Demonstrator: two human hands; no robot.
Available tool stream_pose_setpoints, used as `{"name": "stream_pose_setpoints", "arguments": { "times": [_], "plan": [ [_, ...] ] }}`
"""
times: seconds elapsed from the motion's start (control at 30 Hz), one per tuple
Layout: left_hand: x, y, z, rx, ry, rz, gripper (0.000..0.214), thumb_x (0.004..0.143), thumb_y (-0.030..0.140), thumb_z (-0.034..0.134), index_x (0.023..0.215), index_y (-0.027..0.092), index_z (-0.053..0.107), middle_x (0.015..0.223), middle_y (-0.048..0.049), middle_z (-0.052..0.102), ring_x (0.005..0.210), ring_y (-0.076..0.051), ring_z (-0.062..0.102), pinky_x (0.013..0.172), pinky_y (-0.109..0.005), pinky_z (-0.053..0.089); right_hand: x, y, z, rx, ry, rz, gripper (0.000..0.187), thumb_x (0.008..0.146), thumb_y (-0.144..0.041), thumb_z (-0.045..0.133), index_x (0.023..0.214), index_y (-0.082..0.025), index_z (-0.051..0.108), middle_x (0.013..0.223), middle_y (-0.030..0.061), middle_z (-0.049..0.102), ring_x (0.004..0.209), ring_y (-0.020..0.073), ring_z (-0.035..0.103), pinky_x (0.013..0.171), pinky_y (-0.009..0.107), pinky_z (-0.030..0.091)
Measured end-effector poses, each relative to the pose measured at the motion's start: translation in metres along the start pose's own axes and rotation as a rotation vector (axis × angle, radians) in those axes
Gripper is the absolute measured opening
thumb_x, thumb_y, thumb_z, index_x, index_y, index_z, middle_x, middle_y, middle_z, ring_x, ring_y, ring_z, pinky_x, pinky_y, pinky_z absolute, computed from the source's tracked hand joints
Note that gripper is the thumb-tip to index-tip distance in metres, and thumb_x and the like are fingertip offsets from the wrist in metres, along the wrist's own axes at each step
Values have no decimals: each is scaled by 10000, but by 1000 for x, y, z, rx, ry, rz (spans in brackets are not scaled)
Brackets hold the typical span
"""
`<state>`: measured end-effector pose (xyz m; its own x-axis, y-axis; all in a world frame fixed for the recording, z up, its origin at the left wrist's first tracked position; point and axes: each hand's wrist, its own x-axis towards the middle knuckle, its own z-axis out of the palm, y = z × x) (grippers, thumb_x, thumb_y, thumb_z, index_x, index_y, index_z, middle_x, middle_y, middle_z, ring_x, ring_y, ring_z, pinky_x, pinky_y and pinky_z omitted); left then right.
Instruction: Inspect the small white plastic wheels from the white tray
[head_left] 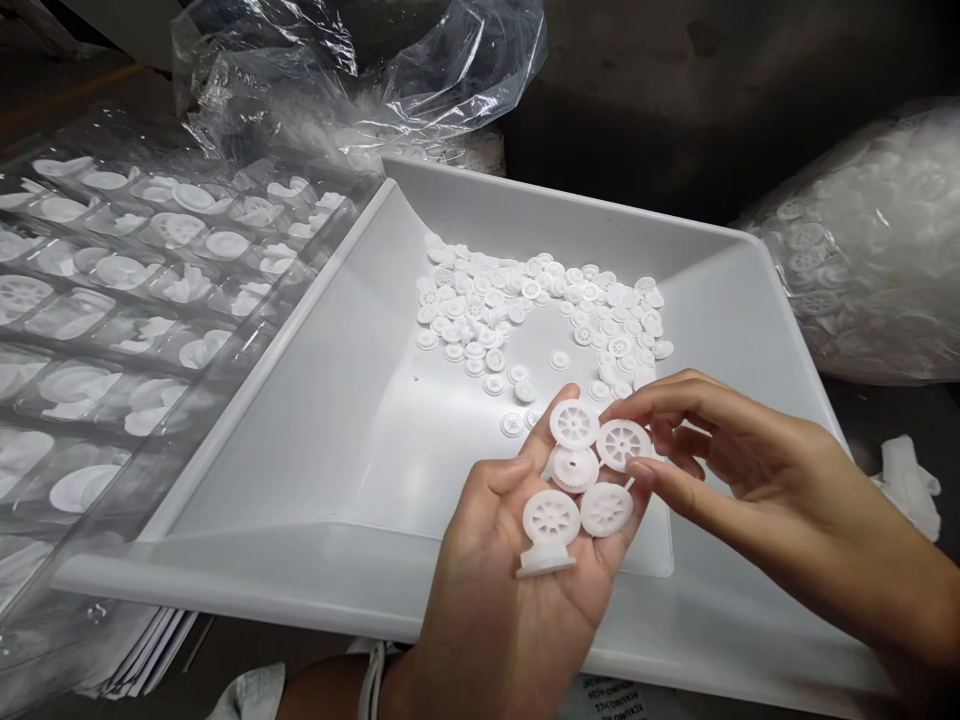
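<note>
My left hand (517,570) is palm up, its fingers curled under several white plastic wheels (552,517) with spoked faces and short hubs. One of these wheels stands on its edge and shows its flanged side toward the wrist. At the fingertips of that palm, my right hand (720,460) has thumb and forefinger closed around a spoked wheel (624,444). Its other fingers are bent beneath. Both hands are over the near right part of a grey-white tray (337,450). Many more small white wheels (480,300) lie loose toward the back of the tray.
Left of the tray are clear blister trays (150,290) with white plastic parts in their pockets. A crumpled clear bag (360,80) is behind it. On the right sits a large bag (877,250) full of white parts, with a loose white piece (907,485) below.
</note>
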<state>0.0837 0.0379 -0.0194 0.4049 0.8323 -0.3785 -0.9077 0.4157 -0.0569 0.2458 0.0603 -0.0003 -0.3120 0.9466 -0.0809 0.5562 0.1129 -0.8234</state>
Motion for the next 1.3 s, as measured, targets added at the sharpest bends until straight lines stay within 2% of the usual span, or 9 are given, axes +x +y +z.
{"name": "stream_pose_setpoints", "arguments": {
  "times": [0.1, 0.2, 0.37, 0.53, 0.7, 0.9, 1.07, 1.2, 1.3],
  "plan": [
    [0, 1, -2, -12, -29, -1, 416, 930, 237, 374, 720, 174, 727, 1138, -84, 723, 1086, -183, 670, 872, -229, 552, 4, 4, -2, 8, 2, 45, 224, 901, -421, 658, 1112, -358, 621, 1085, -60, 621, 895, 120, 585, 716, 209, 507],
    [0, 1, -3, -14, 46, -23, 387, 937, 242, 354, 941, 161, 733, 1224, -101, 684, 1201, -209, 602, 928, -266, 541, 8, 9, -3, 65, -7, 77, 257, 896, -438, 661, 1133, -355, 613, 1129, -48, 622, 975, 151, 601, 709, 199, 535],
    [0, 5, 1, -13, 129, -59, 405, 922, 251, 354, 1174, 133, 648, 1230, -120, 679, 1153, -196, 635, 932, -286, 547, 12, 11, -4, 123, 2, 84, 279, 903, -401, 661, 1167, -333, 600, 1112, -23, 626, 1033, 166, 594, 778, 181, 550],
    [-2, 6, 2, -4, 165, -64, 396, 907, 263, 384, 1188, 166, 647, 1202, -75, 700, 1176, -210, 619, 915, -285, 558, 10, 7, -6, 133, 82, 57, 196, 947, -285, 587, 1140, -308, 605, 1022, -17, 631, 985, 118, 596, 760, 103, 525],
    [0, 6, 6, 15, 220, -63, 409, 896, 275, 405, 1229, 163, 613, 1217, -100, 689, 1157, -215, 633, 928, -307, 551, 7, 11, -7, 146, 60, 7, 284, 908, -156, 580, 1158, -290, 575, 1043, -3, 595, 1017, 120, 578, 817, 106, 519],
    [-1, 8, 6, 7, 221, -78, 297, 877, 280, 423, 976, 190, 688, 1131, -77, 712, 1171, -208, 622, 922, -298, 541, 4, 7, -3, 165, -33, 7, 293, 922, -218, 595, 1192, -314, 533, 1077, -6, 553, 1003, 124, 561, 797, 126, 527],
    [-1, 5, 1, 20, 19, -29, 367, 906, 270, 383, 669, 204, 656, 935, -34, 729, 1075, -182, 664, 895, -269, 534, 4, 7, -1, 3, -39, -61, 352, 878, -360, 688, 1202, -338, 551, 1113, -10, 545, 996, 143, 535, 781, 174, 502],
    [0, 3, 7, 25, 41, -43, 362, 919, 258, 351, 851, 193, 701, 962, -48, 720, 960, -131, 679, 839, -208, 525, 0, 6, 0, -224, -39, -266, 261, 921, -305, 620, 1176, -347, 586, 1174, 25, 463, 1091, 190, 473, 844, 263, 485],
    [0, 2, 10, 45, 46, -97, 384, 924, 234, 316, 984, 177, 691, 937, -61, 705, 887, -114, 673, 691, -172, 512, -4, 3, -1, -500, -110, -406, 424, 923, -124, 529, 1262, -377, 543, 1290, 42, 373, 1140, 221, 411, 804, 293, 501]
  ]
}}
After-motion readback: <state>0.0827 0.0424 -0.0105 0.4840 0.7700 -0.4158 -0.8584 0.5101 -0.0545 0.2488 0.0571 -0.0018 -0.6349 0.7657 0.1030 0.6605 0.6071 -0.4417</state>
